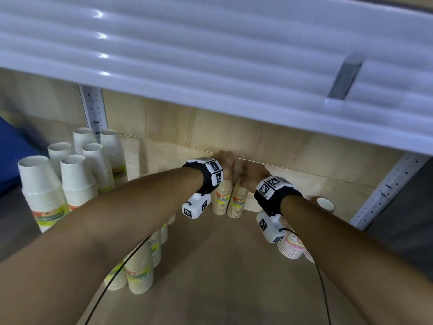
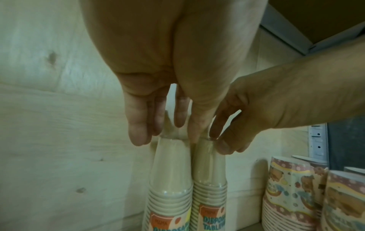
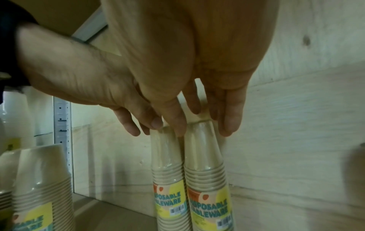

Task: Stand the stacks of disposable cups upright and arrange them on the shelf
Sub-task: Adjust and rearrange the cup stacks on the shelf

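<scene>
Currently the landmark is the pair of slim beige wrapped cup stacks with "Disposable Tableware" labels, standing upright and touching each other against the pale wooden back panel of the shelf. To the left of that pair stands a cluster of wider white paper cup stacks, upright, and nearer the shelf's front edge on that side more beige stacks also stand. The person's left hand hangs over the left stack of the pair, its fingers straight and relaxed, tips touching the top rim without curling round it. The right hand does the same over the right stack, fingers extended and resting on the cup top. To the right of the pair sit pink patterned cup stacks; whether all are upright cannot be told.

The step in hand looks like the final steadying of the two beige stacks. Next, both hands should lift straight off so neither tall stack tips, then reach for a stack not yet arranged.
</scene>
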### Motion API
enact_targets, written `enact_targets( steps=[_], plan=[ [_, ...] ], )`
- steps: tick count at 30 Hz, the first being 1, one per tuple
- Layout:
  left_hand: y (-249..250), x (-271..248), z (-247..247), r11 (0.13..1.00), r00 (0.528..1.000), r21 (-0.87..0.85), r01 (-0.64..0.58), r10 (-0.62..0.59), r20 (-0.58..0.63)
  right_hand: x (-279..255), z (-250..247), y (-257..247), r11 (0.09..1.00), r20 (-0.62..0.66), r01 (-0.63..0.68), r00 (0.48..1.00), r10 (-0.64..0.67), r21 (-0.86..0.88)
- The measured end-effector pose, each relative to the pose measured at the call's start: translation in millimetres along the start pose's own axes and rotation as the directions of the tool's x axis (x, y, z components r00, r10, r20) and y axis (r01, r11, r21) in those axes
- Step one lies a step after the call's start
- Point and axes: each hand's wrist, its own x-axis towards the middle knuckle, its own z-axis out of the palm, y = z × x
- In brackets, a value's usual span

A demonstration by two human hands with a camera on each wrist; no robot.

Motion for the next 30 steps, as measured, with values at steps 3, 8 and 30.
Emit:
enact_targets(
  steps=[3, 8, 30],
  plan=[
    [2.9, -16.8, -16.8, 0.998, 1.000, -0.054, 0.018, -0.017, 0.014, -3.2, -5.2, -4.0, 0.998, -0.035, -0.024, 0.999, 0.022, -0.053],
    [-3.6, -44.8, -46.4, 0.999, 1.000, -0.038, 0.011, -0.010, 0.028, -22.5, -19.7, -19.3, 0.997, -0.018, -0.013, 1.000, 0.012, -0.075],
    [-79.6, -211.3, -112.7, 0.961, 0.954, 0.073, 0.265, -0.273, 0.127, -136.8, -2.1, -167.3, 0.939, 0.142, 0.341, 0.928, -0.344, 0.047]
  ],
)
